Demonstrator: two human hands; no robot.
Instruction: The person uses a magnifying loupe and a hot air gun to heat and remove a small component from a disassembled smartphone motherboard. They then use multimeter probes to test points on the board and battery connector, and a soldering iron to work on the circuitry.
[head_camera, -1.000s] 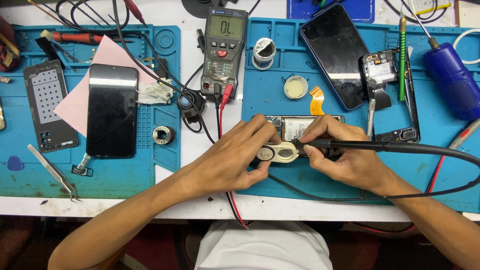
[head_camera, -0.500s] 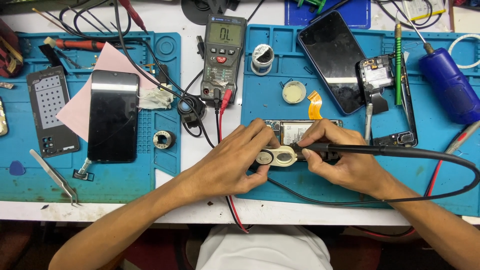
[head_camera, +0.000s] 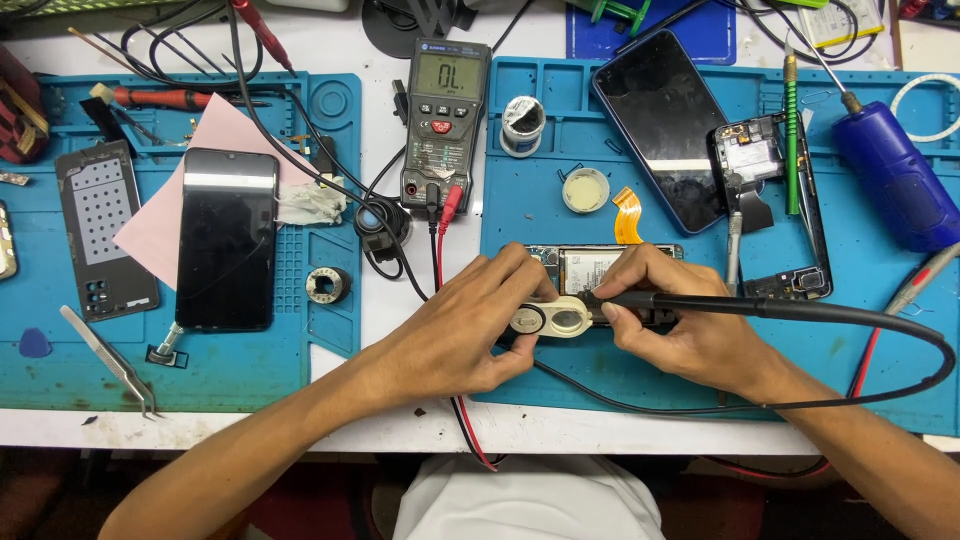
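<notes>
My left hand holds a small cream double-lens magnifier over an opened phone board on the right blue mat. My right hand grips a black probe by its tip end, and the tip meets the board right beside the magnifier. The probe's thick black cable loops off to the right and back under my hands. A grey multimeter stands at the centre back with red and black leads plugged in.
The left blue mat carries a dark phone, a pink sheet, a perforated back cover and tweezers. On the right lie a black phone, an open phone frame, a green screwdriver, a blue tool, and a flux tin.
The view has shifted slightly. My hands stay at the board, with magnifier and probe held much as before.
</notes>
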